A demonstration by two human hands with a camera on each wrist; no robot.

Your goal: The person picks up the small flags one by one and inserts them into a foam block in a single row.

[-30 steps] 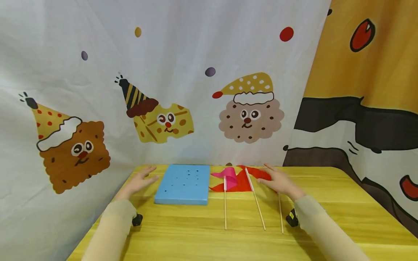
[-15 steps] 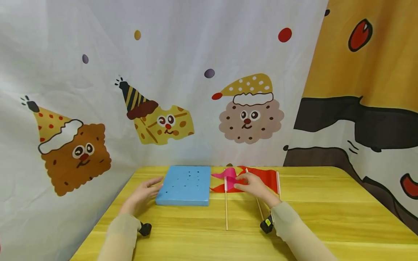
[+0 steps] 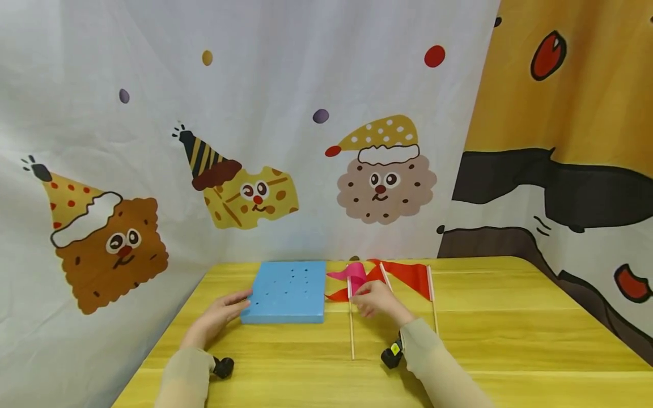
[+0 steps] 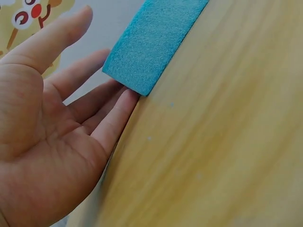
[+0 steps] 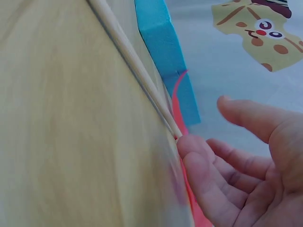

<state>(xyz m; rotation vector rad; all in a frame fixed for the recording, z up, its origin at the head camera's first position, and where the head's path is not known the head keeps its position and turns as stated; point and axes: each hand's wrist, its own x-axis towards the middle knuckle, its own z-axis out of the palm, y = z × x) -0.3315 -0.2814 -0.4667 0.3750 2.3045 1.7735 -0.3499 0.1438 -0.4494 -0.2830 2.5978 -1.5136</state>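
Note:
A blue foam block [image 3: 296, 309] with several small holes in its top lies flat on the table. My left hand [image 3: 216, 319] is at its left side, fingers extended; in the left wrist view the fingertips meet the lower edge of the block [image 4: 147, 47], thumb held apart. To the block's right lies a small pink flag [image 3: 356, 273] on a thin wooden stick [image 3: 352, 340]. My right hand [image 3: 380, 303] is beside that stick. In the right wrist view, its fingertips are right at the stick [image 5: 130, 54], with the thumb raised away.
Two red flags lie behind and right of my right hand, one with its white sleeve [image 3: 386, 277] behind the hand, the other [image 3: 415, 277] farther right. My right forearm covers part of their sticks. A cartoon-printed curtain [image 3: 285, 73] hangs behind the wooden table [image 3: 510, 317].
My right hand has moved left from the rightmost red flag, across the middle one, to the pink flag's stick. My left hand has come in against the block's left side.

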